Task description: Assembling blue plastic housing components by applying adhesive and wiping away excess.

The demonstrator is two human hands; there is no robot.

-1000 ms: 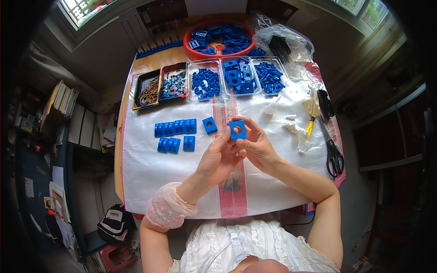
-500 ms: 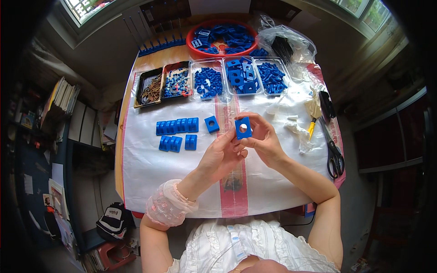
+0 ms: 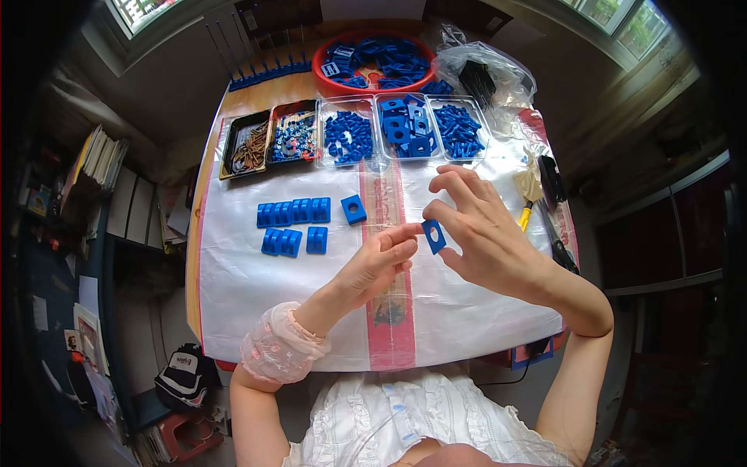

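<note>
A small blue square plate with a round hole is held up over the table, gripped at its edges between the thumb and a finger of my right hand. The other right fingers arch above it. My left hand reaches in from the left, index finger stretched to the plate's left edge, thumb apart from the plate, remaining fingers curled. Left of my hands a blue block with a round hole lies on the white sheet. Beyond it sit two rows of blue ridged pieces.
Trays of screws, small mixed hardware and blue parts line the back. Behind stand a red basin of blue pieces and a plastic bag. A yellow-handled tool and black scissors lie right.
My right hand has shifted right and turned, its fingers raised, carrying the blue plate along and tilting it. My left hand has loosened, its index finger now extended to the plate's edge.
</note>
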